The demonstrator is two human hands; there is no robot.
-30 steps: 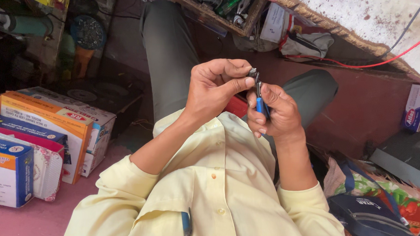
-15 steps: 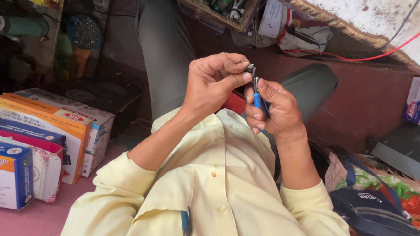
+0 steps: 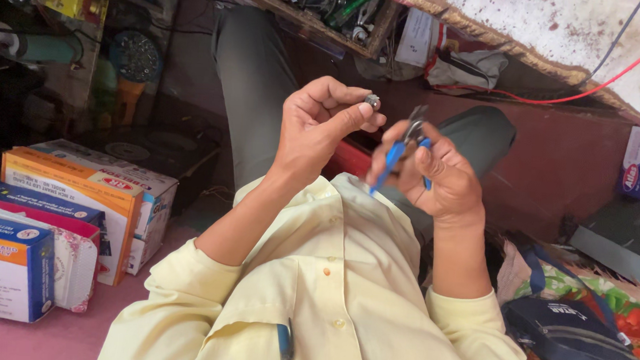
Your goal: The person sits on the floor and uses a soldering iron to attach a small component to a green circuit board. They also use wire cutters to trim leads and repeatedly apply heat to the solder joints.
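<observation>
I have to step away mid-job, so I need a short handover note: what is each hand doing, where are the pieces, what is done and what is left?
Left hand: raised in front of the chest, pinching a small grey metal part between thumb and fingertips.
Right hand: gripping blue-handled pliers, jaws up, close beside the part but apart from it.
Nearby: stacked cardboard boxes at the left, a dark blue bag at the right, a pen in the shirt pocket.
Done: part and pliers are both in hand.
Left: the pliers are not yet on the part; what the part is cannot be made out.
</observation>
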